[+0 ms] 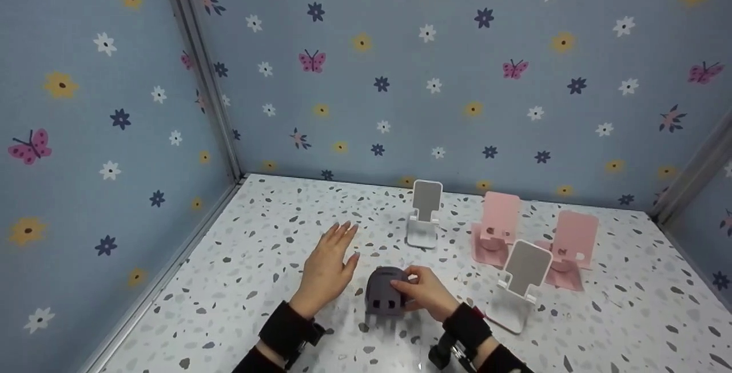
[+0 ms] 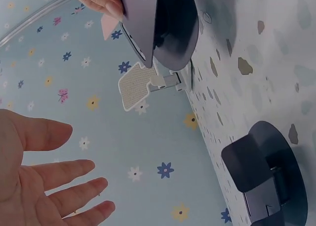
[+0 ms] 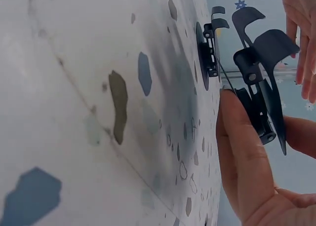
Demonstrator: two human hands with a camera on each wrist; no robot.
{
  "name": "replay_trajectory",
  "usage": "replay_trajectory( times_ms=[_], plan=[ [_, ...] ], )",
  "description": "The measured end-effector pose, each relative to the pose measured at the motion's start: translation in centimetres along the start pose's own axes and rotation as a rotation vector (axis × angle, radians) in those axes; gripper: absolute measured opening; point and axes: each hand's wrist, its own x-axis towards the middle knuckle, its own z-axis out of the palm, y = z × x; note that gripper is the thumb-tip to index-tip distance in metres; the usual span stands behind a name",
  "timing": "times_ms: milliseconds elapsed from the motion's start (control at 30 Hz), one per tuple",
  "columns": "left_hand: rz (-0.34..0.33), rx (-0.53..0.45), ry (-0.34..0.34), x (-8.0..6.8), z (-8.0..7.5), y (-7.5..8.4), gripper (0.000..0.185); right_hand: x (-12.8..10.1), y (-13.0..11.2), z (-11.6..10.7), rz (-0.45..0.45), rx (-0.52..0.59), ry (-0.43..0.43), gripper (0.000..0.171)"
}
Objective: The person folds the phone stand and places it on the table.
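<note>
My right hand (image 1: 430,292) pinches a dark grey folding phone stand (image 1: 378,292) by its right side, thumb on the front of the plate. In the right wrist view the stand's curved lip hooks and hinge (image 3: 254,70) show, with the fingers at its edge and the stand just over the table. To its left, my left hand (image 1: 325,273) has its fingers extended, holds nothing and is apart from the stand. A second dark phone stand (image 2: 264,181) sits on the table in the left wrist view; the head view does not show it, perhaps behind the left hand.
A white phone stand (image 1: 424,230) stands toward the back wall. Right of it are two pink phone stands (image 1: 501,215) (image 1: 576,238), and another white phone stand (image 1: 509,310) is nearer the right forearm. Flowered panels (image 1: 354,75) border the speckled table (image 1: 246,230) at back and sides.
</note>
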Motion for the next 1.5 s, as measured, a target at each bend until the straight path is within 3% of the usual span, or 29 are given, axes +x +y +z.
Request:
replay_trajectory(
  times_ms=[400,700,933,1133,1500],
  plan=[
    [-0.023,0.064,-0.054,0.2,0.7,-0.6,0.049,2.6,0.4,1.2,0.020,-0.096,0.058,0.025],
    [-0.037,0.042,-0.089,0.4,0.8,-0.5,0.049,3.8,-0.5,3.0,0.007,-0.417,0.176,0.030],
    [-0.023,0.050,-0.093,0.4,1.0,-0.3,0.049,4.3,-0.7,3.0,-0.130,-0.696,0.207,0.027],
    [-0.017,0.043,-0.074,0.1,1.2,-0.4,0.049,4.3,-0.9,3.1,-0.194,-0.885,0.264,0.050],
    [-0.005,0.044,-0.080,-0.2,1.4,-0.2,0.050,4.5,-0.9,3.4,-0.183,-1.062,0.305,0.058]
  ],
)
